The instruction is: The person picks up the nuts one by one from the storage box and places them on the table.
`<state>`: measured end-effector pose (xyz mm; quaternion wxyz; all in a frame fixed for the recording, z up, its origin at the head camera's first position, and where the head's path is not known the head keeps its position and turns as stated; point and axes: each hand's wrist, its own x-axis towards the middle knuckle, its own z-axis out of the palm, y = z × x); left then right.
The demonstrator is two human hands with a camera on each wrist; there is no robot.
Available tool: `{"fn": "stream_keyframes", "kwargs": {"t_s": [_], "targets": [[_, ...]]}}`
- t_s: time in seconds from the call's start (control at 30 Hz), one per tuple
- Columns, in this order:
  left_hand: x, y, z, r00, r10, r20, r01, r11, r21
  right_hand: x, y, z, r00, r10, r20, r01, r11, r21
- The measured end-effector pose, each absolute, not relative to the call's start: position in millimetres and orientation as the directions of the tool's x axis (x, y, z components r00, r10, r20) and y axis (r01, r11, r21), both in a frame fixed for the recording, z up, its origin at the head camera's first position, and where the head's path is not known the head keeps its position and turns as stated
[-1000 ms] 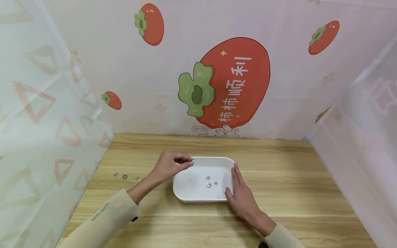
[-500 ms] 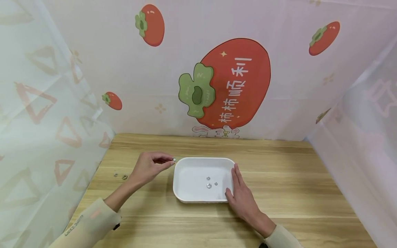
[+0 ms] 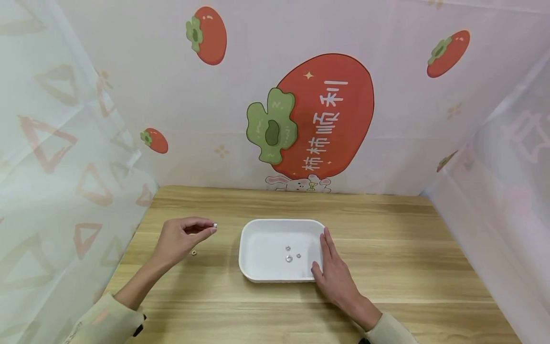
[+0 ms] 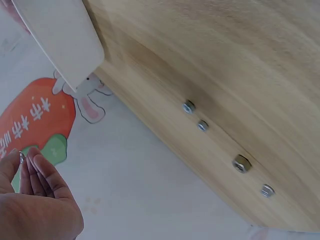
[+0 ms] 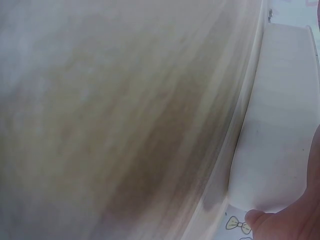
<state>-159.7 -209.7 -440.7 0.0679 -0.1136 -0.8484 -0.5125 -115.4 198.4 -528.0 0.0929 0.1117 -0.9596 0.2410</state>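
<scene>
Pinching metal bit [image 3: 215, 225], left hand [image 3: 177, 239]; persimmon [image 3: 308, 114] reads 柿柿顺利

Fruit-printed backdrop [image 3: 275, 95] behind a wooden tabletop [image 3: 275, 313]

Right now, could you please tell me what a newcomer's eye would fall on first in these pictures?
Probably the big red printed fruit on the backdrop behind the table. Next comes the white tray, with three small metal pieces inside and the right hand against its right end. Left of the tray in the head view, the left hand pinches another small metal piece.
</scene>
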Motion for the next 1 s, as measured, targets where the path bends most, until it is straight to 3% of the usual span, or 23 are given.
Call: {"fn": "stream_keyframes", "kwargs": {"t_s": [1.0], "targets": [[-117.5, -304.4, -465.4, -0.954, -0.157, 0.253, 0.105, 0.619, 0.778, -114.7, 198.1, -527.3, -0.957, -0.165, 0.239, -0.262, 0.847, -0.462]]}}
